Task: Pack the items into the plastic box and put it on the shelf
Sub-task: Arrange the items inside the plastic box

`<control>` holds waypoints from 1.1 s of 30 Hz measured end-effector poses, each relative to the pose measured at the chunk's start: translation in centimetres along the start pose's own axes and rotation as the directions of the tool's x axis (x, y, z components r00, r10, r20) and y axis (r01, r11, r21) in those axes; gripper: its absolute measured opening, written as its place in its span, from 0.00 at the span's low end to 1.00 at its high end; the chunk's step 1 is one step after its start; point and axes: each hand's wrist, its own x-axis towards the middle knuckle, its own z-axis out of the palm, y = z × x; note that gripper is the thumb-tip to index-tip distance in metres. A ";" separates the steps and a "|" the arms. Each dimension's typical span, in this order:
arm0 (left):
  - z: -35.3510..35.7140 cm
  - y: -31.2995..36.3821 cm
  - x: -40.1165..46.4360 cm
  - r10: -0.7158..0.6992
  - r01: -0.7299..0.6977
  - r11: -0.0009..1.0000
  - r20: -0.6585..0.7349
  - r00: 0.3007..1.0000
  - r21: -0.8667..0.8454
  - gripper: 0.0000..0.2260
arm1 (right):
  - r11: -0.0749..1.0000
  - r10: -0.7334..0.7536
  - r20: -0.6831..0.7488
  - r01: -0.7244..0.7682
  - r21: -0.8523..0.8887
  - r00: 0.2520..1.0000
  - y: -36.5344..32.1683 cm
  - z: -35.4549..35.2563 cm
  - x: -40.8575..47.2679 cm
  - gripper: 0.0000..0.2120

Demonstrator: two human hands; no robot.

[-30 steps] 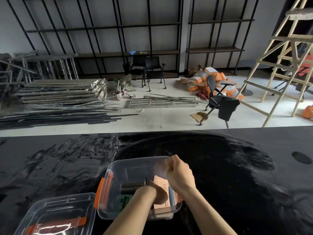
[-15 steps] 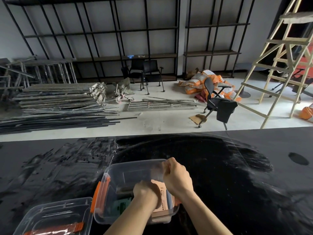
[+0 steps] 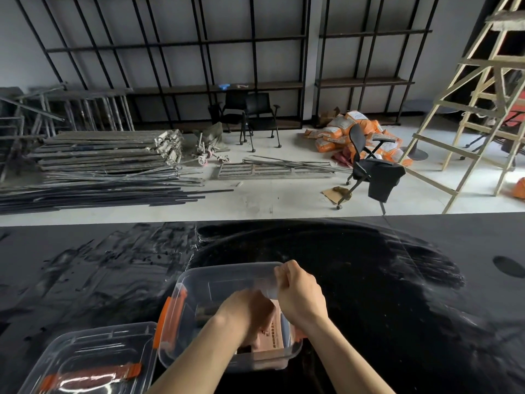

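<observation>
Plastic box (image 3: pixel 199 282) sits open near the front edge of the black surface (image 3: pixel 397 280), where it sat a second ago, with bare room beyond and to its right. Its lid (image 3: pixel 93 362) lies just left. The right hand (image 3: pixel 301 297) still grips the far-right rim; the left hand (image 3: pixel 247 314), pushed deeper inside, presses on a pink packet (image 3: pixel 270 336).

A wooden ladder (image 3: pixel 471 89) stands near orange sacks (image 3: pixel 341 129) and metal bars (image 3: pixel 105 155).
</observation>
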 end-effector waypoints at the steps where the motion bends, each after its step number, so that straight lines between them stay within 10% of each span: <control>1: 0.1 -0.1 0.4 0.019 -0.020 0.999 0.019 1.000 0.050 0.13 | 1.000 -0.007 -0.006 0.008 0.001 1.000 -0.1 0.0 0.0 0.15; 14: 0.2 0.3 0.7 0.088 -0.085 0.991 -0.022 0.996 0.104 0.16 | 0.999 -0.032 -0.032 0.031 -0.027 0.999 0.2 -0.7 -0.3 0.14; 33: 1.5 -7.6 -9.3 -0.117 0.051 0.987 -0.462 0.879 -0.154 0.12 | 0.982 -0.015 -0.046 0.006 -0.191 0.999 -0.1 -0.9 -0.8 0.15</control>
